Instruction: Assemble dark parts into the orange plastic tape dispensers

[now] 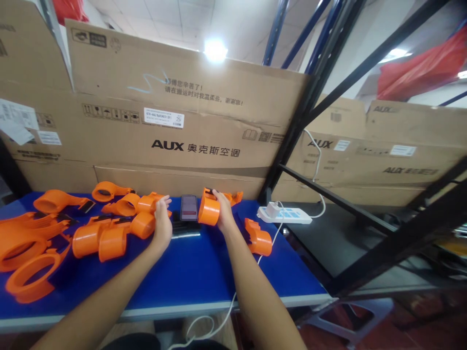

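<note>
My right hand [224, 212] is closed around an orange tape dispenser [209, 211], whose round hub faces me. Just beyond it, partly covered by the hand, is more orange plastic [236, 198]. My left hand [163, 227] is upright with its fingers stretched out, beside a small cluster of orange tape dispensers [142, 225]; whether it touches them I cannot tell. Between the hands lie a phone [189, 208] with its screen lit and some dark strips [186, 228]. A single orange tape dispenser [261, 241] rests to the right of my right forearm.
Several more orange dispensers [31, 278] cover the left side of the blue table [182, 277]. Large cardboard boxes [197, 131] stand behind it. A white power strip [286, 214] with a cable lies at right by a black rack post [292, 131]. A plastic stool [350, 323] stands below.
</note>
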Demonstrator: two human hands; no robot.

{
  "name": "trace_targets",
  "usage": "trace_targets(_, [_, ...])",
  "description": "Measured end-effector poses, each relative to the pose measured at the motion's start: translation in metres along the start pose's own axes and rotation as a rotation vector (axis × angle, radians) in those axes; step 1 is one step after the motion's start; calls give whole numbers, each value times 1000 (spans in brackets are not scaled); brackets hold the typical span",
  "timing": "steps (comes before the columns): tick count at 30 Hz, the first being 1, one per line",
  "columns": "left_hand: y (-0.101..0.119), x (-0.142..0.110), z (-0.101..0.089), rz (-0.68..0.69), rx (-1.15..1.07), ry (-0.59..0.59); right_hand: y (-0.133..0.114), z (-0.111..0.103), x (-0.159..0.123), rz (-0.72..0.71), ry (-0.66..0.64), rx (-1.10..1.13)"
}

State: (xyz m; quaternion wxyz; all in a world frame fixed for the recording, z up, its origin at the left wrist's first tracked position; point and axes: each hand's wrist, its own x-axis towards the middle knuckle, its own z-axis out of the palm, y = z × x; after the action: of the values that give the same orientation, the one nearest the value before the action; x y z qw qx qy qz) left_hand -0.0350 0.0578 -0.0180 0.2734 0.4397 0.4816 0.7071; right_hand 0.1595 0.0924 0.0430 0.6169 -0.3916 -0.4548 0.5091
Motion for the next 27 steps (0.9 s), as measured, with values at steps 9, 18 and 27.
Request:
trace_targets(9, [16,-13,12,-167,-311,-384,5,14,-27,-29,-229,-86])
trace_targets(18, [11,-10,7,-325,-366,-317,13,12,-36,-20,-317,-292])
trace_targets(27, [8,-9,5,-276,-354,-321,11,-4,-46,45,-641,-491])
